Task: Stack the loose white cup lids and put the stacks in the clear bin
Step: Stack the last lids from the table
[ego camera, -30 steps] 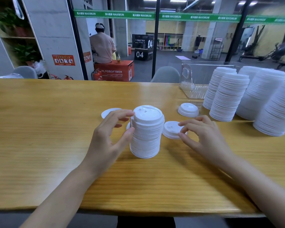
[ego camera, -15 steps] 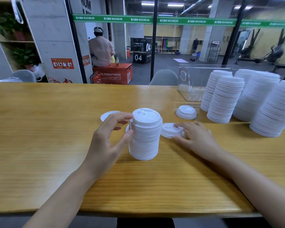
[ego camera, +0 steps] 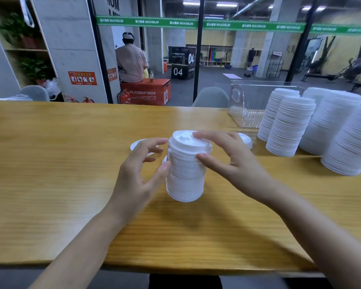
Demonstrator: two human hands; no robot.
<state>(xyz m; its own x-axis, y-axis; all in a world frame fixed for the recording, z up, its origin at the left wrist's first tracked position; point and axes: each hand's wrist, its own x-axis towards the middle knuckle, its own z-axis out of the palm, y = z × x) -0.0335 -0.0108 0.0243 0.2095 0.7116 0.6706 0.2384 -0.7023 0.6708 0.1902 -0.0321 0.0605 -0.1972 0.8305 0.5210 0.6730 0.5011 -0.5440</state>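
At the centre of the frame a stack of white lids stands on the wooden table; the left hand holds it, thumb against its side and curled index finger at its upper edge. The right hand pinches the top lid, fingers over its crown and thumb under its rim, and that lid sits slightly askew on the stack. The clear bin stands at the upper right, just behind five tall stacks, with one loose lid behind the left hand and another behind the right.
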